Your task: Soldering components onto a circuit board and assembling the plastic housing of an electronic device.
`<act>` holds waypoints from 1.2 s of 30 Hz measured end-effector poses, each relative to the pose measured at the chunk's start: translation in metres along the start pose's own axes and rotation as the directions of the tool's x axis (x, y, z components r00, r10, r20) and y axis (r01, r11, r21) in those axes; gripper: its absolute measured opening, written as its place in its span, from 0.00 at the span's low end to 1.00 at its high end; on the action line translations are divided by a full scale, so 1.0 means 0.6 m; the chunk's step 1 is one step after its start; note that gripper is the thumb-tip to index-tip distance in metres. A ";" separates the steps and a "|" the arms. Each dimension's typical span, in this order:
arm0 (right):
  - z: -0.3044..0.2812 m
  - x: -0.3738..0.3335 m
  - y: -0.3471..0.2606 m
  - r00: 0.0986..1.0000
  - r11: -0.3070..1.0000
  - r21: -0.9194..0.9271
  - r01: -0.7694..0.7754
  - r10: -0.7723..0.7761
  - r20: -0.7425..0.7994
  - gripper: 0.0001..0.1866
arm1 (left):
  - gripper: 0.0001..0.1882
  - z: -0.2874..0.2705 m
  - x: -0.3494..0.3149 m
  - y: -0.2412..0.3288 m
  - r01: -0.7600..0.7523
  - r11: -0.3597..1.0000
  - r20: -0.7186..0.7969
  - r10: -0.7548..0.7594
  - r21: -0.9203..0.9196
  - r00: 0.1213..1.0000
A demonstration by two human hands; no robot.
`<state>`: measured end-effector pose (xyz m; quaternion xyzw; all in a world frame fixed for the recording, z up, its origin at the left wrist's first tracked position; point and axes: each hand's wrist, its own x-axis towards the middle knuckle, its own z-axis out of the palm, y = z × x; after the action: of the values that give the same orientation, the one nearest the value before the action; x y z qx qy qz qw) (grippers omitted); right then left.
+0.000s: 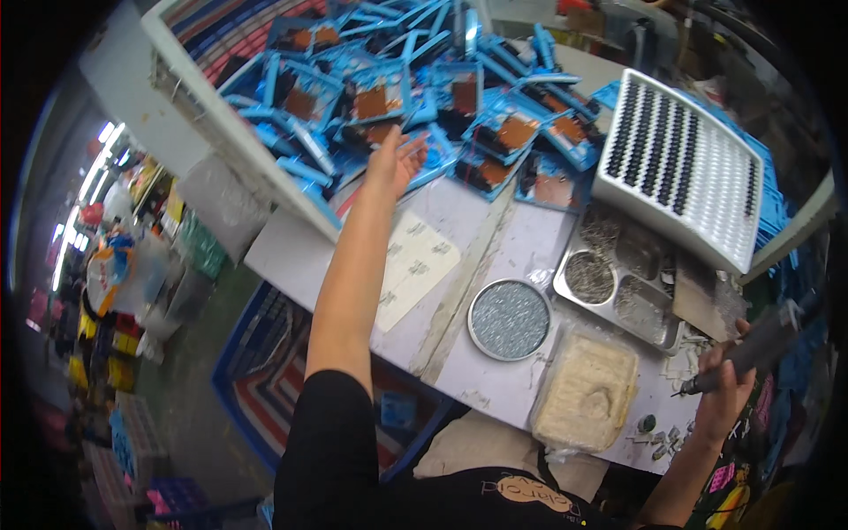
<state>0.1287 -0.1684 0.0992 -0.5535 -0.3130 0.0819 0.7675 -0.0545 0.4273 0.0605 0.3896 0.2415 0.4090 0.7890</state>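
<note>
My left hand [397, 164] is stretched out over the near edge of a heap of blue plastic cases [378, 99] with copper-brown and black parts inside. Its fingers are apart and nothing shows in them. Beside the fingertips lies one blue case [438, 152]; whether they touch it I cannot tell. On the right side, my right hand [726, 394] is wrapped round a black electric screwdriver [761, 344], its thin tip pointing left above the table. A round dish of small grey metal pieces [510, 320] sits on the table between my arms.
A white tray [751, 212] with rows of black and white pieces leans at the right. Before it stands a metal compartment tray [565, 284] holding small screws. A plastic-wrapped beige block [587, 389] lies near me. A blue crate [231, 389] is under the table's left edge.
</note>
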 end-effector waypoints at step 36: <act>0.018 -0.152 0.090 0.930 0.604 -0.783 -0.150 0.356 0.095 0.20 | 0.42 0.148 -0.629 -0.275 -0.351 0.392 0.505 -0.421 0.850 0.754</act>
<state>0.0623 -0.1830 0.0169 -0.8493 -0.3266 0.1174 0.3977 -0.1237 0.0161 0.0016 0.8672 0.1408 0.0220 0.4770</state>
